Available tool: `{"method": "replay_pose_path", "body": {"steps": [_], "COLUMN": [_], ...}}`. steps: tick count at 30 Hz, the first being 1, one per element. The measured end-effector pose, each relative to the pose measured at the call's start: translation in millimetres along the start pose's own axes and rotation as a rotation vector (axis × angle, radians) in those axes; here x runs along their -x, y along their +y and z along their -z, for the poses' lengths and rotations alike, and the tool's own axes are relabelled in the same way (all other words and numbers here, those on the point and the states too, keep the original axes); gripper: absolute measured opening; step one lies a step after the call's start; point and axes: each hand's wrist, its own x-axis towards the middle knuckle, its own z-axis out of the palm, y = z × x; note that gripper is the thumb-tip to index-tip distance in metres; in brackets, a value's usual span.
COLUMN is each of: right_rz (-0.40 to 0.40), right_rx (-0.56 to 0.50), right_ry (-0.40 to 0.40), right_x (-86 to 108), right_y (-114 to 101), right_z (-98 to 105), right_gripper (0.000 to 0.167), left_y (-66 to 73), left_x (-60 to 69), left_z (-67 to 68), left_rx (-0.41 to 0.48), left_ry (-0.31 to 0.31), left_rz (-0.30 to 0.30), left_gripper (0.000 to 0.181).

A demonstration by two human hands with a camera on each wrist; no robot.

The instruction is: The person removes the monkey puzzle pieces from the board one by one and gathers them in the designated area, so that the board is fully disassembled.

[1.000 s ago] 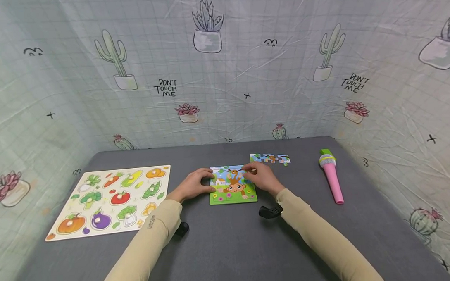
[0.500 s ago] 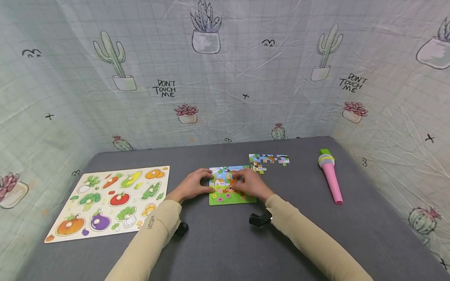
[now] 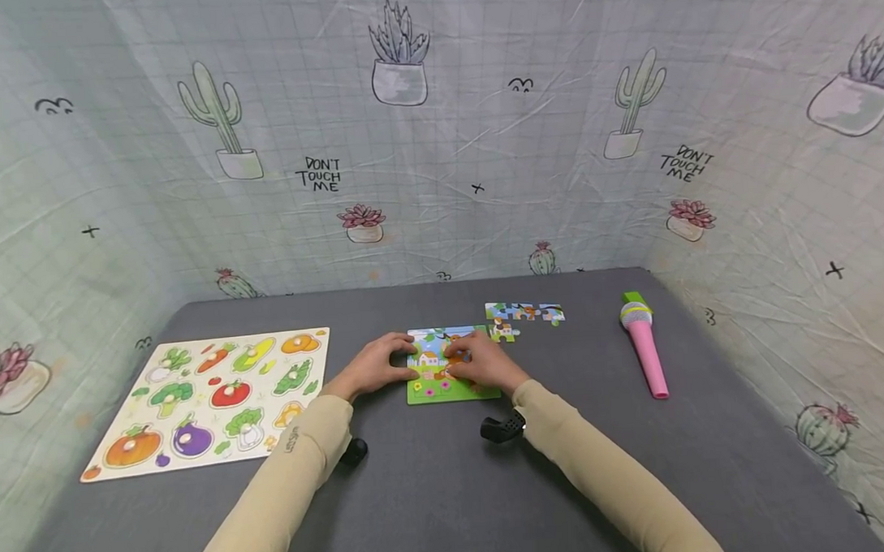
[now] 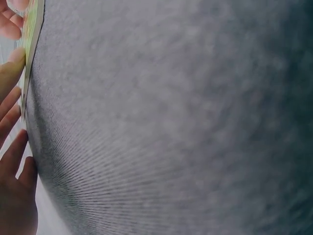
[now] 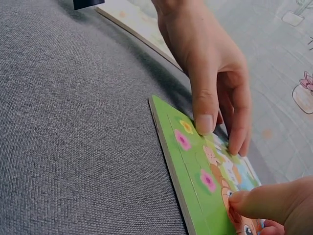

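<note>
A small square jigsaw puzzle [image 3: 453, 396] with a monkey, a house and flowers on a green border lies flat on the dark table. My left hand [image 3: 374, 366] rests at its left side, thumb and fingertips spread along that edge; the right wrist view shows the thumb on its top face. My right hand [image 5: 288, 205] reaches over its right half, thumb tip and bent fingers touching the monkey picture. Whether a piece is pinched there is hidden. Beyond the right hand lie loose jigsaw pieces [image 3: 501, 332] with a house and a row of sky pieces [image 3: 522, 310].
To the left lies a large vegetable peg puzzle board [image 3: 270, 389], partly behind the left sleeve. On the right is a pink toy microphone [image 3: 648, 358] with a green object [image 3: 635, 298] at its far end. A cactus-print cloth [image 3: 473, 129] surrounds the table.
My right hand has moved left from the puzzle's right edge onto the monkey picture, uncovering the loose house pieces. Since half a second ago it has shifted little. My left hand stays at the left edge.
</note>
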Motion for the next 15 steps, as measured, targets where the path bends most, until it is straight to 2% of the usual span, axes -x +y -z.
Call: {"method": "replay_pose_path", "body": {"steps": [3,6,15], "right_rz": [-0.025,-0.046,-0.002], "right_rx": [-0.020,-0.010,0.078], "right_ry": [-0.011,-0.016,-0.072], "right_x": [0.8,1.6,-0.1], "right_y": [-2.1,-2.8,-3.2], "right_z": [0.2,0.3,0.8], "right_gripper": [0.025,0.031,0.034], "left_y": [-0.4,0.3,0.7], "left_x": [1.4,2.0,2.9], "left_z": [-1.0,-1.5,-2.2], "left_rx": [0.004,0.005,-0.020], "left_ry": [0.013,0.019,0.014], "left_rz": [-0.016,-0.028,0.000], "left_gripper": [0.043,0.043,0.042]}}
